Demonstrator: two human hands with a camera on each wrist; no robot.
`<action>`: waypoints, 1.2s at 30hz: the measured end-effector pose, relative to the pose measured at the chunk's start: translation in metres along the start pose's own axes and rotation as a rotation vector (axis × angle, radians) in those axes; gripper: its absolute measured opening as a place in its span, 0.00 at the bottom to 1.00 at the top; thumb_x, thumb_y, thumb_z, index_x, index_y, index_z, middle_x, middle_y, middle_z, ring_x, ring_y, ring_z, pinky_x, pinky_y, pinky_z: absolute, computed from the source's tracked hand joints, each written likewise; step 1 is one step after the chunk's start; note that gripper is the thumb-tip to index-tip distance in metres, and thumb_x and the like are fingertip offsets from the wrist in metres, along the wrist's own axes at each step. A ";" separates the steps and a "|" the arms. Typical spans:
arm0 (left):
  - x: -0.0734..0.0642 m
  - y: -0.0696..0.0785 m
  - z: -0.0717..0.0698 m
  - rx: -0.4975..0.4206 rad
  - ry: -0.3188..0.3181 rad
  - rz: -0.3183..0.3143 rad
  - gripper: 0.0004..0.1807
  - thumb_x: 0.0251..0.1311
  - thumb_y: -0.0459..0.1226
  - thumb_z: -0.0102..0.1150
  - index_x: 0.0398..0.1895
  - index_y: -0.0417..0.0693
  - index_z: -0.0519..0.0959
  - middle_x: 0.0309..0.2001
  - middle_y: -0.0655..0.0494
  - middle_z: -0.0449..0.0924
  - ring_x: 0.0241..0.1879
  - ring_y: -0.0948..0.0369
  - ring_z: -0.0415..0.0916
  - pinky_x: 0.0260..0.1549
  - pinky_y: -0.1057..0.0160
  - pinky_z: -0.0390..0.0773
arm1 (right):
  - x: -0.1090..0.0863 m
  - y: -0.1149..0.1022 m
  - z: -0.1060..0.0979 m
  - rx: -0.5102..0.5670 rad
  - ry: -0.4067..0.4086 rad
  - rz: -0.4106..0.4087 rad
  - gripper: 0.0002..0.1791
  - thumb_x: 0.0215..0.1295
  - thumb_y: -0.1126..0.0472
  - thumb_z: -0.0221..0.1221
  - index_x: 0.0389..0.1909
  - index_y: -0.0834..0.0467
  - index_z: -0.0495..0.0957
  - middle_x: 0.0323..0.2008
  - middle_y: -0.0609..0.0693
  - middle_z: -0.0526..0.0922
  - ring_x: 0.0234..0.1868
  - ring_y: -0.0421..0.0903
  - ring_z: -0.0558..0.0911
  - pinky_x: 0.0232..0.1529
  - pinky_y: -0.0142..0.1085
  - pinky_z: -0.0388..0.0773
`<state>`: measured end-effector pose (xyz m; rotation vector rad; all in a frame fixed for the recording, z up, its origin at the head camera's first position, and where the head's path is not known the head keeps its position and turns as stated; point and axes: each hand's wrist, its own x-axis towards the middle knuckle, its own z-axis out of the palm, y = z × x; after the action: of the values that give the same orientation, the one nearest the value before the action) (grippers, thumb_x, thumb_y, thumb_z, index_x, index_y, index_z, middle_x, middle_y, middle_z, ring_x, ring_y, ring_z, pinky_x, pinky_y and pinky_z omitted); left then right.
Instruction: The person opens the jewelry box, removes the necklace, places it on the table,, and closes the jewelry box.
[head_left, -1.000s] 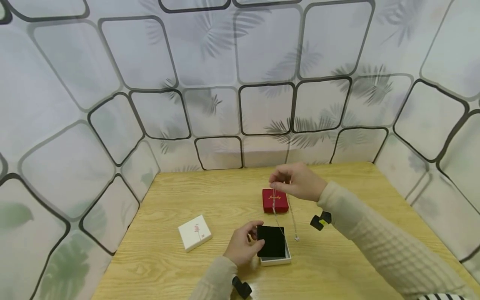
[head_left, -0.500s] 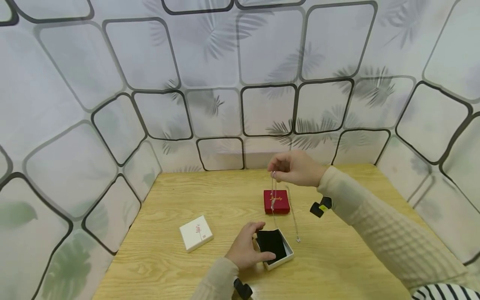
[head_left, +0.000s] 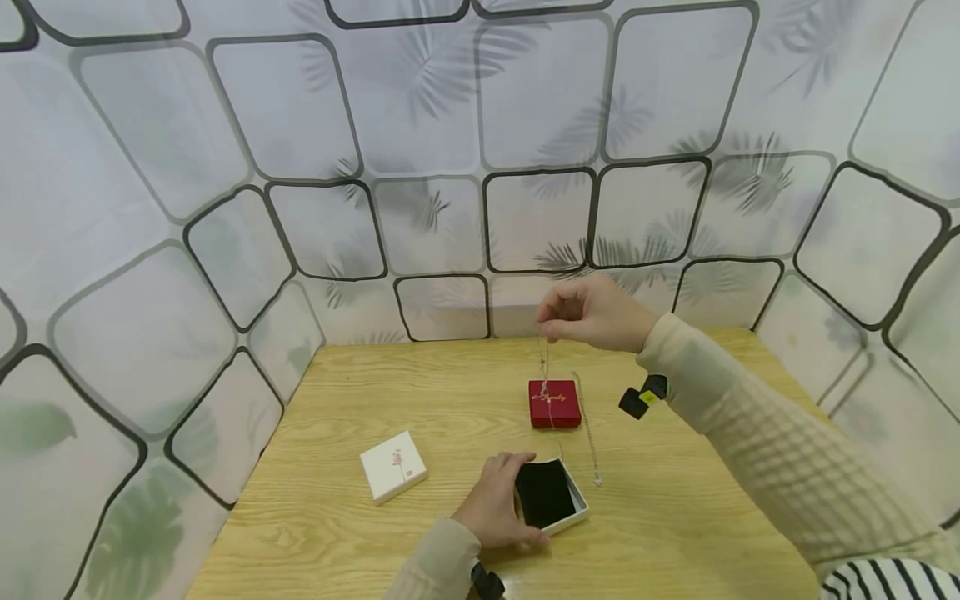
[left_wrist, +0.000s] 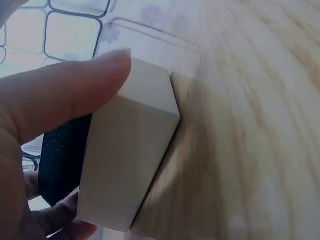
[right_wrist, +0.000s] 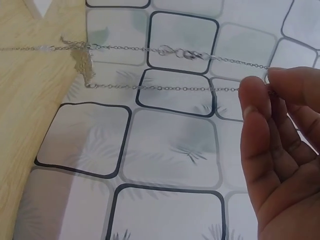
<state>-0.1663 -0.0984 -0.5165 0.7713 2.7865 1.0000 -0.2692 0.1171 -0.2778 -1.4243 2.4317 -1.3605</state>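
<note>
My right hand (head_left: 596, 315) is raised over the back of the table, pinching a thin silver necklace (head_left: 545, 385) between thumb and fingertips. In the right wrist view its chain (right_wrist: 175, 88) hangs as a loop, with a clasp (right_wrist: 192, 54) on one strand and a small pendant (right_wrist: 84, 65) lower down. My left hand (head_left: 495, 504) grips a white box base (head_left: 567, 522) by its left side, thumb at the near corner. A black pad (head_left: 545, 493) sits in that box. From the left wrist, the pad (left_wrist: 65, 155) stands out above the box wall (left_wrist: 130, 155).
Behind the white box is a closed red jewelry box (head_left: 555, 405). A second silver chain (head_left: 587, 429) lies on the wood table (head_left: 337, 392) to its right. At the left lies a white lid (head_left: 393, 467) with a flower print. Patterned cloth (head_left: 442, 225) surrounds the table.
My right hand has risen, drawing the necklace upward. The black pad, earlier lifted over the box, now lies in it. The white box has turned, and my left hand's thumb has shifted onto its near corner.
</note>
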 end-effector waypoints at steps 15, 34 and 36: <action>-0.002 0.001 -0.004 -0.059 -0.092 0.061 0.59 0.37 0.54 0.78 0.72 0.49 0.55 0.64 0.57 0.63 0.61 0.61 0.60 0.59 0.59 0.68 | 0.021 -0.013 -0.004 -0.080 0.097 0.016 0.03 0.60 0.68 0.64 0.34 0.59 0.84 0.29 0.48 0.85 0.29 0.50 0.83 0.32 0.34 0.81; -0.003 0.000 -0.002 -0.063 -0.092 0.074 0.59 0.38 0.55 0.78 0.72 0.48 0.55 0.64 0.56 0.64 0.60 0.62 0.60 0.59 0.60 0.68 | 0.024 -0.015 0.020 -0.081 -0.043 0.046 0.04 0.61 0.57 0.66 0.33 0.53 0.82 0.26 0.48 0.84 0.26 0.43 0.80 0.26 0.35 0.78; -0.003 0.000 -0.002 -0.062 -0.095 0.072 0.59 0.38 0.55 0.78 0.72 0.49 0.55 0.64 0.55 0.64 0.60 0.62 0.60 0.58 0.60 0.68 | 0.024 -0.016 0.021 -0.071 -0.067 0.039 0.02 0.62 0.57 0.65 0.33 0.51 0.82 0.26 0.46 0.83 0.25 0.44 0.80 0.25 0.36 0.78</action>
<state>-0.1645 -0.1009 -0.5149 0.8922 2.6520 1.0283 -0.2635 0.0826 -0.2714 -1.4050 2.4753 -1.2103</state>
